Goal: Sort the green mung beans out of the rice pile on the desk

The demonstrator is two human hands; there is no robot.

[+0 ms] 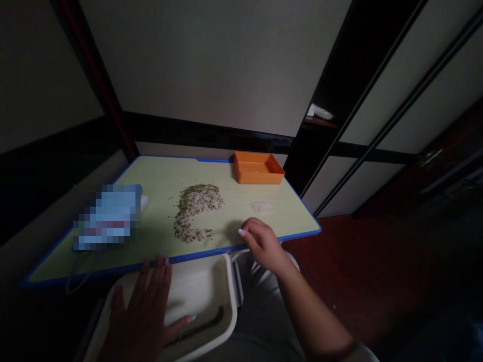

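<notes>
My left hand (145, 311) lies flat with fingers spread on a white rectangular tray (211, 291) held below the table's front edge. A dark line of small green seeds (206, 324) sits in the tray's lower part. My right hand (262, 244) rests on the pale table (158, 176) near its front edge, fingers curled and pressed together; I cannot see anything in them. A curved pile of green seeds mixed with white grains (196, 208) lies on the table to the left of that hand. A small heap of white grains (261, 207) sits just beyond it.
An orange box (258, 168) stands at the table's far right corner. A blurred bluish object (109, 216) with a cord lies at the left. The table has a blue edge; dark wall panels and a red-brown floor surround it.
</notes>
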